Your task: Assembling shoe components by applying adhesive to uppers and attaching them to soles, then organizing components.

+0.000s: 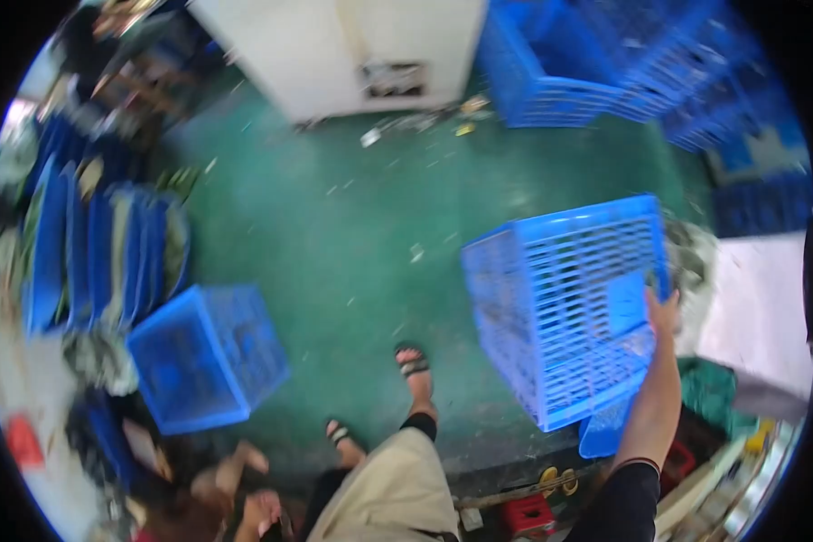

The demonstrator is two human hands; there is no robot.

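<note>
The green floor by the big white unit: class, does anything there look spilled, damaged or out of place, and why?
Yes: small scraps, including a white one and a yellow one, litter the green floor near the white unit. Its dark, ragged-looking opening may be damage.

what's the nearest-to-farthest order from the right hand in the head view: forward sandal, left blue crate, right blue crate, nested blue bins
1. right blue crate: gripped by the right hand
2. forward sandal: near the middle
3. left blue crate: well to the left
4. nested blue bins: far left
</note>
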